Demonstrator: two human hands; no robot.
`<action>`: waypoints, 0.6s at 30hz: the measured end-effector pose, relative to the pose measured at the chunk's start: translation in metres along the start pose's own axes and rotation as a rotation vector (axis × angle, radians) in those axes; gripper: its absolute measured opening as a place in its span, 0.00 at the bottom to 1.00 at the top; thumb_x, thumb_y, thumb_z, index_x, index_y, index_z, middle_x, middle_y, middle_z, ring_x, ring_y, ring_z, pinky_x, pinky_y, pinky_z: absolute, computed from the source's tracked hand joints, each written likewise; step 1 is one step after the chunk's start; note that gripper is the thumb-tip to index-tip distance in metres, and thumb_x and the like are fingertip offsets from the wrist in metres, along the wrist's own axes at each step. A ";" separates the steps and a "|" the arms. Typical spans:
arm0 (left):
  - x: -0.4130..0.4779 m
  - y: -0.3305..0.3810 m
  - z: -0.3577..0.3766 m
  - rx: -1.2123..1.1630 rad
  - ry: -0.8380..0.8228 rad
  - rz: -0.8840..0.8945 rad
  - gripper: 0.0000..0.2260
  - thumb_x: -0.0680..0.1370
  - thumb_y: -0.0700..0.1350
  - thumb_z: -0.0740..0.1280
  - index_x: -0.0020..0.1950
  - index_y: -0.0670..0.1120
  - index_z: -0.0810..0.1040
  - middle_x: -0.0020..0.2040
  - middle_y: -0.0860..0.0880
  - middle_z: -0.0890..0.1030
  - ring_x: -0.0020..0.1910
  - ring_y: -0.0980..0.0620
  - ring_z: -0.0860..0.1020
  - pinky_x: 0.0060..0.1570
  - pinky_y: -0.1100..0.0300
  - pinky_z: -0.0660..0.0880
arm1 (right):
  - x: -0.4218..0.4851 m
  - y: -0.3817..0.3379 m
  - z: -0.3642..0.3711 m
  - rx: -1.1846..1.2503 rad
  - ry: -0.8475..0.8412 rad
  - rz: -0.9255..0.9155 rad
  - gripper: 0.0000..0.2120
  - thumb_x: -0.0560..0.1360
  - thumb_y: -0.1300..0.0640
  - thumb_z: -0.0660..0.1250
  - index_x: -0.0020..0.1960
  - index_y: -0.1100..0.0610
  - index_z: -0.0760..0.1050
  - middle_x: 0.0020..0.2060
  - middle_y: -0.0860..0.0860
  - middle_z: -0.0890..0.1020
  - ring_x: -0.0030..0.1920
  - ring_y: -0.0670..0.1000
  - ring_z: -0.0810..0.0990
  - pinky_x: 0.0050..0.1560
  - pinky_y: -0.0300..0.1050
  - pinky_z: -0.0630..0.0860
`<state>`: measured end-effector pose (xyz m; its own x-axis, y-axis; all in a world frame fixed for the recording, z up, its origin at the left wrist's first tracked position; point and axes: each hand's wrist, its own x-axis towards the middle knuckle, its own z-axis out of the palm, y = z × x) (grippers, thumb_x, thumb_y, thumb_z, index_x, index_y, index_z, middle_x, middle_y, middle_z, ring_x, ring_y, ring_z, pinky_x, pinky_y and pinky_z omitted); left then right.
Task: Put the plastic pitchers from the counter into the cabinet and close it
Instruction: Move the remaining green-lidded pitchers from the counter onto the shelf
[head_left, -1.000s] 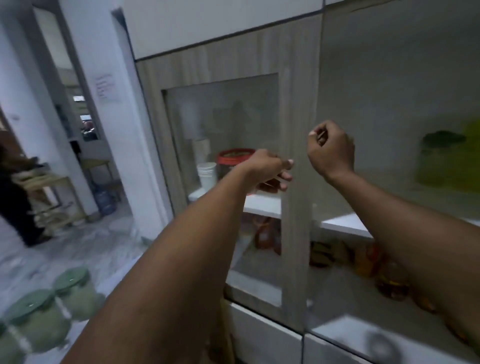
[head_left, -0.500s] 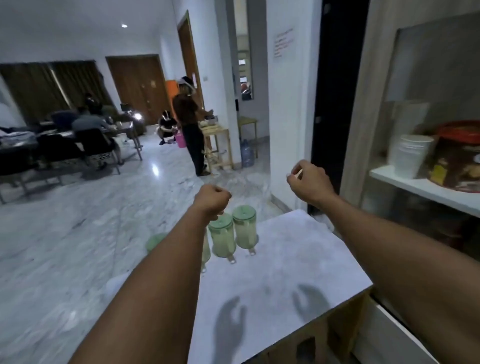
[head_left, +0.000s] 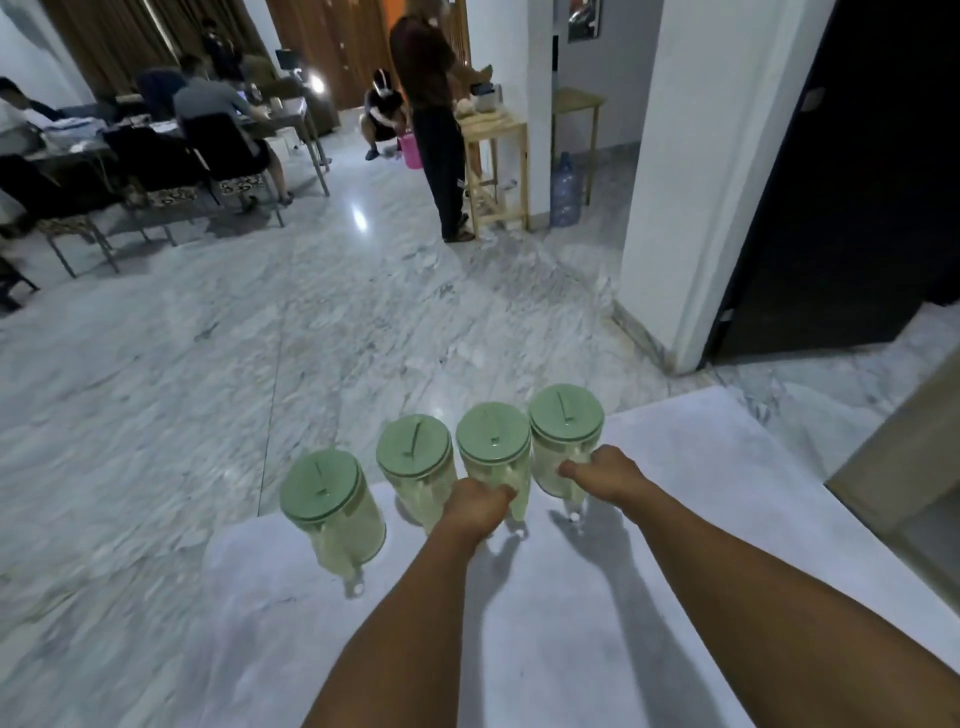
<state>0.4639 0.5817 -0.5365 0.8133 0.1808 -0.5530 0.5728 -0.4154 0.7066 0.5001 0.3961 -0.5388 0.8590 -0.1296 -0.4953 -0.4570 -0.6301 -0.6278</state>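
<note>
Several clear plastic pitchers with green lids stand in a row at the far edge of the white counter. My left hand is closed around the handle of the second pitcher from the right. The handle of the rightmost pitcher is gripped by my right hand. Both pitchers rest on the counter. Two more pitchers, one and another, stand untouched to the left. A wooden edge of the cabinet shows at the far right; its inside is out of view.
Beyond the counter lies a marble floor. A white pillar and a dark doorway are at the right. A person stands by a wooden table, and others sit at desks at the back left.
My view swung from the cabinet down to the counter. Both hands dropped from cabinet height and closed on the handles of the two right-hand pitchers.
</note>
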 end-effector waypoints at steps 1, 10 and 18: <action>0.008 -0.002 0.005 -0.018 -0.007 0.001 0.18 0.76 0.49 0.70 0.58 0.38 0.82 0.54 0.38 0.84 0.57 0.38 0.82 0.57 0.48 0.80 | 0.007 0.001 0.003 -0.004 -0.007 0.006 0.29 0.72 0.44 0.70 0.64 0.63 0.75 0.62 0.61 0.79 0.61 0.61 0.78 0.56 0.49 0.76; 0.021 0.008 0.021 -0.222 -0.045 -0.011 0.06 0.78 0.44 0.66 0.43 0.45 0.80 0.49 0.41 0.84 0.49 0.41 0.82 0.47 0.55 0.74 | 0.016 0.007 -0.003 0.105 0.008 0.004 0.19 0.71 0.51 0.67 0.56 0.63 0.79 0.53 0.61 0.82 0.55 0.62 0.81 0.51 0.52 0.79; -0.048 0.032 0.010 -0.234 -0.191 0.063 0.14 0.81 0.49 0.64 0.60 0.41 0.78 0.56 0.39 0.84 0.56 0.40 0.83 0.43 0.52 0.82 | -0.071 0.020 -0.057 0.215 0.146 -0.019 0.15 0.74 0.54 0.65 0.51 0.65 0.80 0.40 0.60 0.86 0.37 0.53 0.81 0.35 0.42 0.73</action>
<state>0.4420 0.5511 -0.4918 0.8268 -0.0189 -0.5622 0.5478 -0.2002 0.8123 0.4435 0.3490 -0.4820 0.8848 -0.2383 -0.4004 -0.4659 -0.4579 -0.7572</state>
